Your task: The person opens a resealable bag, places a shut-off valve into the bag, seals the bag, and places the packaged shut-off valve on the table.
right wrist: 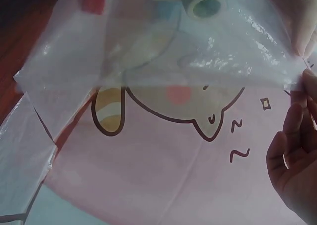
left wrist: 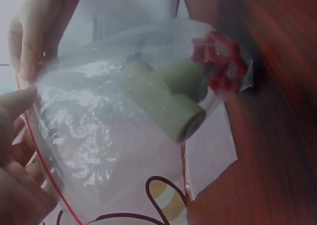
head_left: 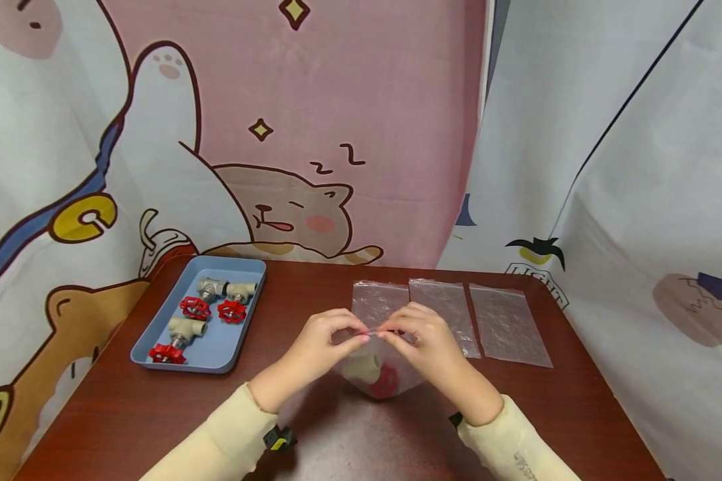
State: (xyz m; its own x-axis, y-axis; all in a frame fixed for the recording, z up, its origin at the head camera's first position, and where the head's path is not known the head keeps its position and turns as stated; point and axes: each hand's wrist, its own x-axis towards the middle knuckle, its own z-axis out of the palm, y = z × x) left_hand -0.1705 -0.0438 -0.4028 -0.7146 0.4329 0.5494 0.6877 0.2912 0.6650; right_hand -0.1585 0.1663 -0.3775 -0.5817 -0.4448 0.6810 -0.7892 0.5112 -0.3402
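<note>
**Clear plastic bag, held at its mouth, with a rigid valve inside**

In the head view, the filmy bag is over the middle of the desk; whether its lower end touches the wood is hard to tell. The left hand and right hand meet at the mouth, thumb and fingers of each pinching the edge. Inside sits a beige valve with a red handwheel. To the left, a smooth blue tray with rounded corners bears three more valves: one grey and metallic, two beige, all with spoked red wheels. On the far right, three flat bags lie side by side.

In the left wrist view, a red strip runs along the mouth between the pinching fingers. The film is glossy and finely wrinkled; the valve is a matte T of round tubes, with an open end showing. The film should be light, limp and slippery, the valve hard and comparatively heavy, dragging the bottom down. The stiffer strip looks the best hold, pinched close to both hands.

In the right wrist view, the film spreads cloudy and creased, with a tube's round opening behind it; fingertips grip the edge at the right.
</note>
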